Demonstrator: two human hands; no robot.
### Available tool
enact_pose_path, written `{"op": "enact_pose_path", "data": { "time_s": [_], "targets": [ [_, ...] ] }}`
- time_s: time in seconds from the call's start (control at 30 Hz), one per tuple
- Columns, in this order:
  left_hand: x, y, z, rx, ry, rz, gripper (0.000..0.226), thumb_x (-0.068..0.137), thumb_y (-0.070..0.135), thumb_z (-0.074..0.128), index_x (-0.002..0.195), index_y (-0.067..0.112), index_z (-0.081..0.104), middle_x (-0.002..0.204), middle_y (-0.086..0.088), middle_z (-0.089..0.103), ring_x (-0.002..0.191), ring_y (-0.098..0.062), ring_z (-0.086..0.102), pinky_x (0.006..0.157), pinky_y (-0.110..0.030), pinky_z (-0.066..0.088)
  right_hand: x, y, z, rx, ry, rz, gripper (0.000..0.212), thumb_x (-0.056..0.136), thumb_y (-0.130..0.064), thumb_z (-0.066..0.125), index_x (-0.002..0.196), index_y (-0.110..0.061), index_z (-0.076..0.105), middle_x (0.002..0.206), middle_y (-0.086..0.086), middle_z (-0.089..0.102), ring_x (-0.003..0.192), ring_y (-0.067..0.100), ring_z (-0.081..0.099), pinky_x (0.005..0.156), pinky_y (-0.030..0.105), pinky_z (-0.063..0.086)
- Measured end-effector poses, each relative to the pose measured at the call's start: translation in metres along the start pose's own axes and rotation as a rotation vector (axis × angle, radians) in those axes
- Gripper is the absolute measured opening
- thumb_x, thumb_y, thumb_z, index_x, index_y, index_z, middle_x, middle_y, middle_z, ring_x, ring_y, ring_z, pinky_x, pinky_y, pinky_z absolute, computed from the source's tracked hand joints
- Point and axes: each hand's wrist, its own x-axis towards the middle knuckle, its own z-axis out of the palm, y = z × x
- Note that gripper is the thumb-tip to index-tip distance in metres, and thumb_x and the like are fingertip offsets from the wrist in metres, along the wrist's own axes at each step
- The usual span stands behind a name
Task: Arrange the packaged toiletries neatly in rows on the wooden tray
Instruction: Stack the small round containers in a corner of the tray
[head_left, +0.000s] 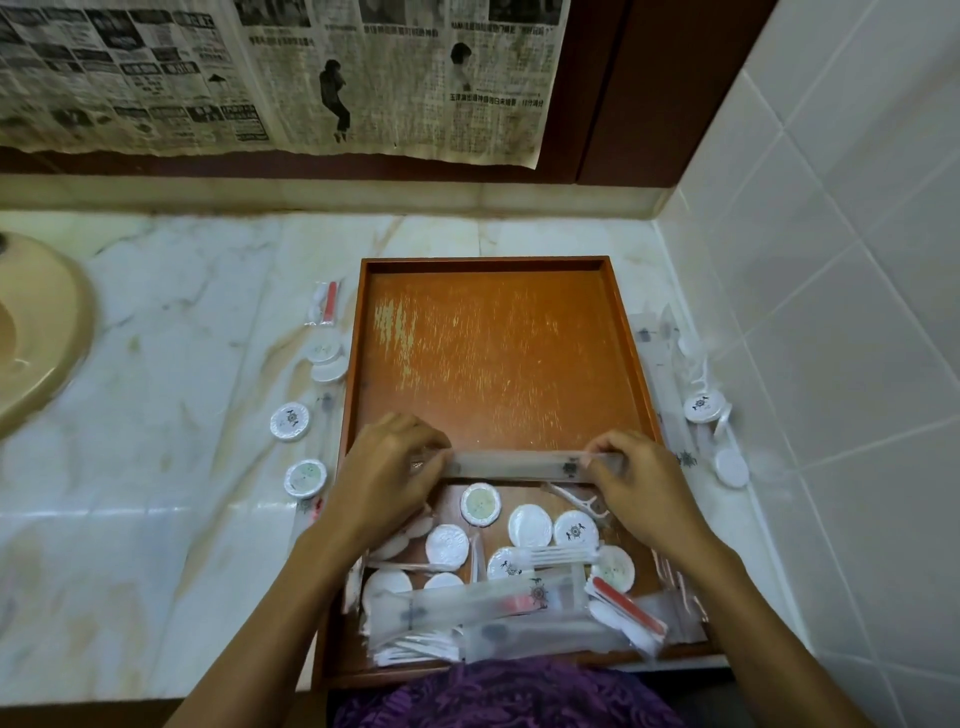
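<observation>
Tray (498, 364): wooden, orange-brown, worn base, far half bare.
Long packet (524, 464): frosted sleeve, lying crosswise over the tray's middle, pinched at each end.
Near-end pile (519, 571): round white packets, long sleeves and swab packs, jumbled and overlapping.
Left strays (291, 422): round packets on the desk beside the tray.
Right strays (704, 408): round packets and sleeves beside the tray.

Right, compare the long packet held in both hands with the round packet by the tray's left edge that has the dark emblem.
The long packet is a narrow translucent strip; the round packet is a white opaque disc. The long packet is held over the wooden tray, its ends pinched by the left hand and the right hand; the round packet lies untouched on the marble counter. Both carry a dark printed emblem.
</observation>
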Motion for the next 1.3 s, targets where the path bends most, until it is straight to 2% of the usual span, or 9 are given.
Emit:
{"op": "enact_pose_path", "data": {
  "time_s": [0.1,0.2,0.4,0.6,0.73,0.83,0.97,1.2,1.3],
  "targets": [
    [0.004,0.003,0.006,-0.002,0.065,-0.017,0.012,0.082,0.005,0.068,0.092,0.009,0.072,0.088,-0.001,0.069,0.08,-0.019,0.059,0.069,-0.045,0.052,0.009,-0.003,0.001,-0.069,0.054,-0.013,0.003,0.091,-0.018,0.063,0.091,-0.02,0.066,0.089,-0.008,0.061,0.081,0.007,0.057,0.06,0.009,0.041],
    [-0.002,0.007,0.016,0.08,0.076,-0.004,0.019,0.078,-0.002,0.072,0.095,0.006,0.073,0.094,-0.008,0.066,0.084,-0.027,0.057,0.069,-0.046,0.049,0.012,0.0,0.005,-0.367,0.038,-0.041,0.02,0.091,-0.019,0.062,0.11,-0.017,0.066,0.107,0.003,0.061,0.1,0.02,0.054,0.084,0.027,0.046],
    [-0.015,0.017,0.024,0.194,0.007,0.116,0.004,0.078,0.016,0.074,0.081,0.013,0.073,0.08,-0.005,0.058,0.076,-0.026,0.051,0.059,-0.035,0.04,-0.003,-0.003,0.007,-0.361,0.206,-0.089,0.031,0.084,-0.011,0.07,0.115,-0.014,0.066,0.114,0.008,0.058,0.104,0.025,0.052,0.088,0.037,0.047],
    [-0.017,0.023,0.025,0.262,-0.243,0.031,0.043,0.06,0.033,0.089,0.097,0.016,0.076,0.08,-0.007,0.06,0.077,-0.03,0.056,0.062,-0.041,0.048,-0.023,0.001,0.0,-0.283,-0.315,-0.105,0.021,0.085,-0.028,0.068,0.106,-0.033,0.069,0.086,-0.016,0.056,0.076,0.001,0.054,0.069,0.029,0.051],
    [-0.019,0.023,0.026,0.233,-0.254,0.053,0.039,0.061,0.027,0.089,0.098,0.023,0.077,0.076,-0.004,0.055,0.073,-0.029,0.055,0.058,-0.041,0.047,-0.03,0.009,0.002,-0.382,-0.395,-0.094,0.051,0.083,-0.034,0.065,0.13,-0.045,0.05,0.108,-0.012,0.05,0.098,0.01,0.053,0.081,0.033,0.051],
    [-0.02,0.024,0.029,0.207,-0.262,0.127,0.032,0.062,0.015,0.088,0.09,0.027,0.077,0.068,-0.003,0.048,0.064,-0.027,0.049,0.05,-0.036,0.042,-0.028,0.007,0.004,-0.395,-0.406,-0.108,0.038,0.083,-0.033,0.066,0.116,-0.046,0.051,0.106,-0.014,0.046,0.097,0.01,0.051,0.079,0.032,0.049],
    [-0.021,0.022,0.032,0.256,-0.262,0.17,0.035,0.065,0.007,0.078,0.091,0.03,0.073,0.068,0.001,0.037,0.065,-0.023,0.042,0.052,-0.031,0.027,-0.024,0.004,0.004,-0.265,-0.413,-0.045,0.029,0.079,-0.027,0.072,0.084,-0.036,0.045,0.09,-0.015,0.054,0.079,0.004,0.055,0.07,0.034,0.051],
    [-0.021,0.021,0.036,0.31,-0.295,0.131,0.046,0.068,0.021,0.081,0.112,0.026,0.068,0.078,-0.002,0.047,0.074,-0.024,0.049,0.055,-0.034,0.035,-0.018,-0.006,0.006,0.048,-0.215,0.051,0.013,0.085,-0.02,0.071,0.092,-0.031,0.069,0.081,-0.013,0.067,0.069,0.0,0.06,0.065,0.027,0.052],
    [-0.017,0.02,0.036,0.327,-0.312,0.101,0.045,0.066,0.032,0.084,0.108,0.026,0.07,0.081,-0.003,0.05,0.079,-0.026,0.051,0.06,-0.034,0.035,-0.011,-0.017,0.012,0.19,-0.111,0.085,0.014,0.09,-0.014,0.065,0.1,-0.023,0.07,0.086,-0.008,0.067,0.075,0.009,0.064,0.069,0.036,0.056]
  ]
}}
